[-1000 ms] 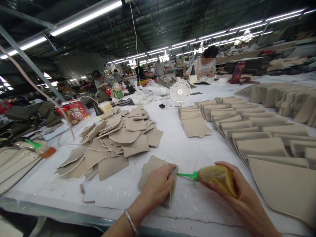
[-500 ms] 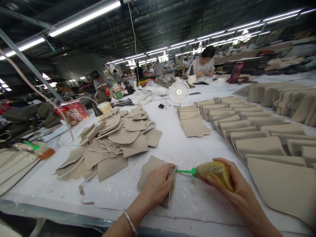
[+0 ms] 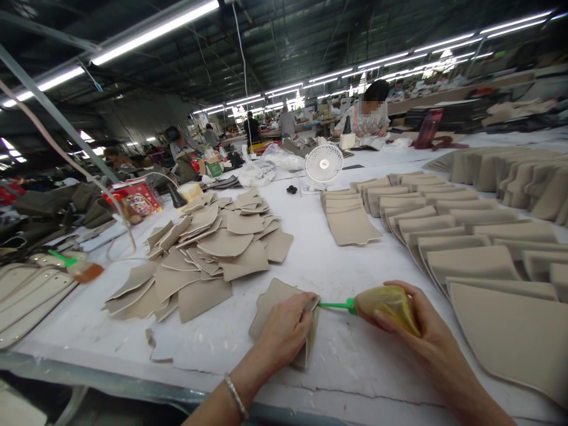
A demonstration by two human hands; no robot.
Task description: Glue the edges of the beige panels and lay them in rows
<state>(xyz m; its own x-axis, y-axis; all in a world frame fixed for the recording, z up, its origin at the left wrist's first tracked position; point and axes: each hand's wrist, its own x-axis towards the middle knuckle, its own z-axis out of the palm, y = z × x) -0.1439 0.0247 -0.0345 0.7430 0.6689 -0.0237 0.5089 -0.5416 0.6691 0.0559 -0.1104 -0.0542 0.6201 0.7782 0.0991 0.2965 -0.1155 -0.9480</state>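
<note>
Near the front of the white table lies a beige leather piece [image 3: 270,302], and my left hand [image 3: 286,325] grips it by its right-hand edge, fingers bent over a folded-up part. A squeeze bottle [image 3: 386,306] of yellowish glue lies tilted on its side in my right hand [image 3: 419,331], the fingers wrapped round its body. Its thin green nozzle points left, and the tip meets the edge of the leather close to my left fingertips. My palm hides part of the bottle's base. Whether glue is coming out I cannot tell.
A loose heap of beige pieces [image 3: 213,248] lies left of centre; overlapping rows of similar pieces [image 3: 470,260] fill the right side. A white fan [image 3: 325,164] stands behind. Another glue bottle [image 3: 85,271] lies far left. A co-worker [image 3: 366,115] bends over the table's far side.
Both hands, the leather piece and the bottle keep nearly the same positions, with the nozzle still at the leather's edge. The whole view has shifted slightly.
</note>
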